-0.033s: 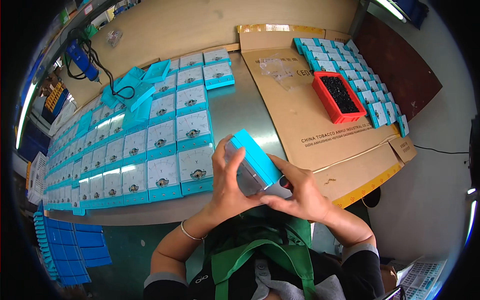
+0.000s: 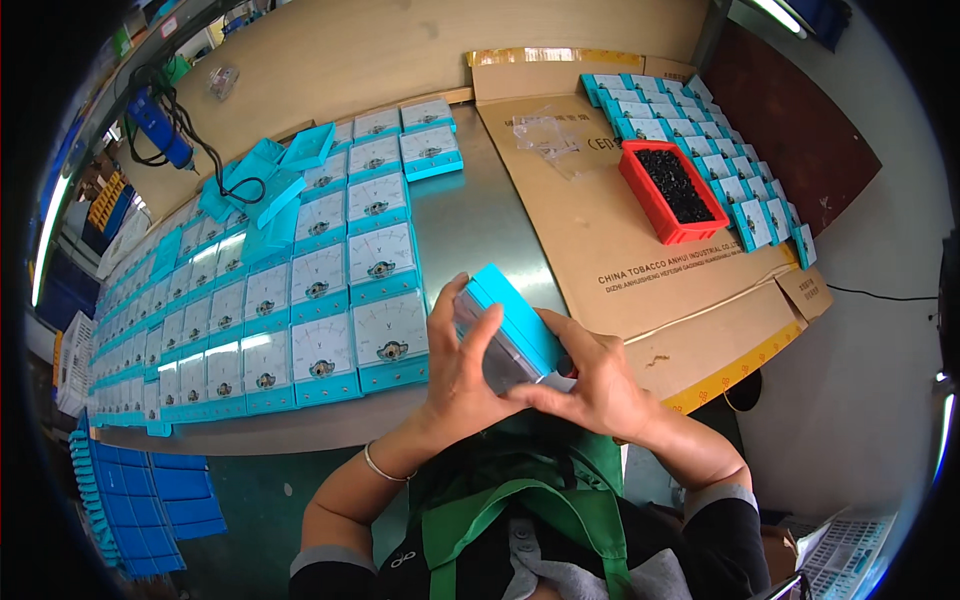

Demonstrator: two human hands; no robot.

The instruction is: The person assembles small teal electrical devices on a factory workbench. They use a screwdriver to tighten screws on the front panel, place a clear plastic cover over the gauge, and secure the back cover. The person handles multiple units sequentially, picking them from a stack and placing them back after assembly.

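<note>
Your L hand [image 2: 458,380] & R hand [image 2: 608,388], fingers closed on opp. sides of one teal-cased meter [image 2: 520,316], held tilted nr. the front edge of the metal surface [image 2: 470,210]. Small dark item [image 2: 566,366] at your R fingers: kind unclear. To your L, rows of meters, dials up [image 2: 322,283], w/ loose teal shells [image 2: 309,148] piled on some; blue power driver [image 2: 158,128] hangs above. To your R, cardboard sheet [image 2: 590,235] w/ red bin [image 2: 690,234] of small blk. parts [image 2: 676,187], plus further meters [image 2: 752,224] in rows beyond.
</note>
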